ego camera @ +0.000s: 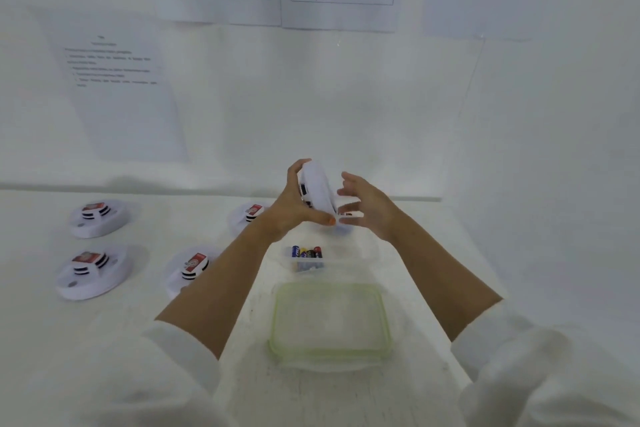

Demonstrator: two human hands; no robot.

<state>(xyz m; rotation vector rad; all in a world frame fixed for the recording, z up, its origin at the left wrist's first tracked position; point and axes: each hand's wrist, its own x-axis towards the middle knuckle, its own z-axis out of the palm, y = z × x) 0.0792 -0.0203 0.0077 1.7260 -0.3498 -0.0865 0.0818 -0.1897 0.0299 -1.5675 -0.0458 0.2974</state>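
Observation:
My left hand [294, 204] grips a round white smoke detector [318, 189] and holds it on edge above the table, thumb underneath and fingers over its top rim. My right hand [367, 204] hovers just to the right of it with fingers spread and loosely bent; contact with the detector cannot be told. Below the hands, a small clear tub [367, 253] holds several batteries [307, 252].
Several more white smoke detectors lie on the white table, at the far left [98, 218], the near left [91, 272], the centre left [188, 270] and behind my left wrist [247, 215]. A clear lid with a green rim [330, 319] lies in front. Printed sheets [114, 80] hang on the wall.

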